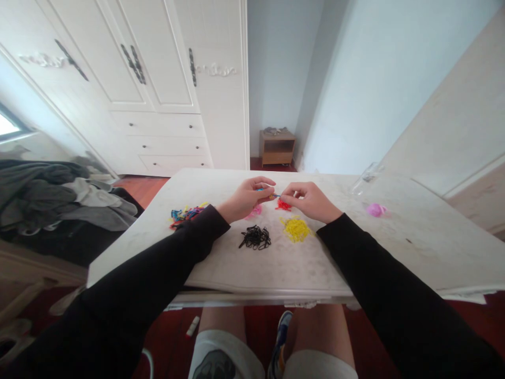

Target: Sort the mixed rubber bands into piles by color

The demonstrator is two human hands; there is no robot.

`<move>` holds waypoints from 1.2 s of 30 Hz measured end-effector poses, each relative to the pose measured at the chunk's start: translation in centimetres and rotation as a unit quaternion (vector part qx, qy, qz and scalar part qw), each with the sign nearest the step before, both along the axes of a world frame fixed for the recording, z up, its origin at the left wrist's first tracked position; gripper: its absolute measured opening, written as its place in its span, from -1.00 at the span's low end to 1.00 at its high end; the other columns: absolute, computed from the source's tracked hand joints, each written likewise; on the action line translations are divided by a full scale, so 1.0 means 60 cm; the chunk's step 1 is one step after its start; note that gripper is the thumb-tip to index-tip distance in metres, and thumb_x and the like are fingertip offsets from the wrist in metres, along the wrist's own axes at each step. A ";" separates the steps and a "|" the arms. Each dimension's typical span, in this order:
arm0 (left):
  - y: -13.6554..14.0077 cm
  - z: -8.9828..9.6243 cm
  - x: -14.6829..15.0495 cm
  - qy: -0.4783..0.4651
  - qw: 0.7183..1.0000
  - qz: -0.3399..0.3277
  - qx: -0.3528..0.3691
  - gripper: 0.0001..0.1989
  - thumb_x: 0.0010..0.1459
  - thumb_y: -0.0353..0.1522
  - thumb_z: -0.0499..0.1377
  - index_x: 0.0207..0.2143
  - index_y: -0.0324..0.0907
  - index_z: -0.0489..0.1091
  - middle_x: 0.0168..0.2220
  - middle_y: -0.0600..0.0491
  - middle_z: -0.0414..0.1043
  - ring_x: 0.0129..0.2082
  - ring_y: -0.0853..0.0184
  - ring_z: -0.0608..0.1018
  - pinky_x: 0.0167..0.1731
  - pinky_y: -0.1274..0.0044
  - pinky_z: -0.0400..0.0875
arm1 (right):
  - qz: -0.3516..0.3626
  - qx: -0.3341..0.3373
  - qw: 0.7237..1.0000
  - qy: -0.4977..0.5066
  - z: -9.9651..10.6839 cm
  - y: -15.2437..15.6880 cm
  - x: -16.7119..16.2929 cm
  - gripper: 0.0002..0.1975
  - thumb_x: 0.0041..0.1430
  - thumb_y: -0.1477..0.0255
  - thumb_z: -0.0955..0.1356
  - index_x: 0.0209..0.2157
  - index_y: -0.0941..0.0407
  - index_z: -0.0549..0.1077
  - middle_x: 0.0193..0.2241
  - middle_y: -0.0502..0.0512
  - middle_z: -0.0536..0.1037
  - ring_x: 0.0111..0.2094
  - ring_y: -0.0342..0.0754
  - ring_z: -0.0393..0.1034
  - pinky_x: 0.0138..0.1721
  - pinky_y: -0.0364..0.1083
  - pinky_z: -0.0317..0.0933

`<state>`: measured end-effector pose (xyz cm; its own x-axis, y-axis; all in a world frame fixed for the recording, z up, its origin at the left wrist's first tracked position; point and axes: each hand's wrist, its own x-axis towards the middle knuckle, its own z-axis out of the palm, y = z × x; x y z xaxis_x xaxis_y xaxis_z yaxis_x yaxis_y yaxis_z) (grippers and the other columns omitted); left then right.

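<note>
Thin dark strand (276,196) pinched above the table (221,271)

The left hand (248,198) and the right hand (310,200) were close together, each grip pinching the strand between thumb and fingertip. Whether the bit of blue (259,189) at the left hand was held could not be told. A red pile (283,205) lay just by the right fingertips; a pink pile (255,211) was partly hidden. Nearer the body lay a black pile (255,238) and a yellow pile (297,230).

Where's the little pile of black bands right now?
In the head view, the black pile lies on the white table, just left of the yellow pile and below the left hand in the picture.
</note>
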<state>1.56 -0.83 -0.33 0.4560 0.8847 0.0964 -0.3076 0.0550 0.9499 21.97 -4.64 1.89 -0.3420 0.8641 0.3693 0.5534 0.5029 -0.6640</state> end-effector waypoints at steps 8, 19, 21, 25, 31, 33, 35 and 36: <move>-0.002 0.011 -0.002 -0.057 0.979 -0.005 -0.197 -0.83 0.18 -0.65 0.15 -0.36 -0.29 0.46 -0.42 0.04 0.41 -0.45 0.53 0.49 -0.35 0.68 0.44 | -0.026 0.021 0.999 0.010 0.001 0.004 0.005 -0.78 0.15 0.30 0.39 -0.47 0.14 0.55 -0.47 0.07 0.61 -0.42 -0.09 0.40 -0.36 -0.10 0.22; -0.021 0.016 -0.004 0.082 0.996 -0.016 -0.008 -0.84 0.14 -0.39 0.36 -0.42 -0.30 0.48 -0.62 0.21 0.12 -0.66 0.58 0.09 -0.67 0.62 -0.12 | -0.015 0.013 1.000 0.024 -0.004 0.008 0.008 -0.77 0.16 0.28 0.40 -0.46 0.14 0.55 -0.48 0.08 0.60 -0.45 -0.08 0.39 -0.37 -0.07 0.25; -0.023 0.014 -0.004 0.106 0.994 -0.010 0.019 -0.80 0.10 -0.33 0.40 -0.39 -0.28 0.50 -0.63 0.22 0.14 -0.67 0.58 0.11 -0.67 0.61 -0.11 | -0.011 0.005 1.000 0.026 -0.004 0.008 0.008 -0.76 0.16 0.27 0.40 -0.46 0.14 0.56 -0.48 0.08 0.60 -0.46 -0.08 0.39 -0.39 -0.07 0.24; -0.023 0.011 -0.003 0.131 0.990 -0.001 0.052 -0.72 0.02 -0.25 0.45 -0.41 -0.26 0.49 -0.65 0.23 0.17 -0.69 0.56 0.14 -0.67 0.60 -0.09 | -0.009 -0.001 1.000 0.028 -0.005 0.008 0.005 -0.76 0.15 0.27 0.41 -0.46 0.14 0.56 -0.49 0.08 0.59 -0.47 -0.09 0.38 -0.40 -0.07 0.22; -0.010 0.015 -0.010 0.121 0.991 0.018 0.062 -0.85 0.06 -0.40 0.38 -0.46 -0.28 0.49 -0.64 0.20 0.20 -0.66 0.57 0.13 -0.63 0.60 -0.09 | -0.055 0.042 0.994 0.081 0.002 0.006 0.006 -0.82 0.11 0.34 0.41 -0.51 0.12 0.50 -0.55 -0.01 0.49 -0.49 -0.13 0.29 -0.41 -0.08 0.15; -0.001 0.019 -0.016 0.115 0.990 0.046 0.063 -0.87 0.07 -0.47 0.35 -0.50 -0.29 0.48 -0.64 0.18 0.21 -0.65 0.57 0.13 -0.62 0.59 -0.10 | -0.106 0.082 0.982 0.131 0.006 0.008 0.014 -0.83 0.09 0.37 0.40 -0.53 0.11 0.47 -0.60 -0.04 0.42 -0.53 -0.14 0.24 -0.44 -0.09 0.10; 0.007 0.024 -0.023 0.113 0.988 0.074 0.072 -0.86 0.07 -0.50 0.34 -0.52 -0.30 0.47 -0.63 0.15 0.25 -0.64 0.56 0.15 -0.60 0.58 -0.08 | -0.160 0.125 0.963 0.175 0.009 0.011 0.021 -0.84 0.09 0.39 0.39 -0.53 0.10 0.46 -0.63 -0.06 0.38 -0.55 -0.15 0.19 -0.46 -0.09 0.06; 0.010 0.025 -0.025 0.114 0.987 0.084 0.079 -0.86 0.06 -0.51 0.35 -0.52 -0.30 0.47 -0.62 0.14 0.26 -0.63 0.56 0.16 -0.60 0.58 -0.06 | -0.176 0.139 0.957 0.185 0.009 0.012 0.023 -0.85 0.09 0.40 0.38 -0.53 0.10 0.46 -0.63 -0.07 0.37 -0.56 -0.15 0.19 -0.47 -0.09 0.05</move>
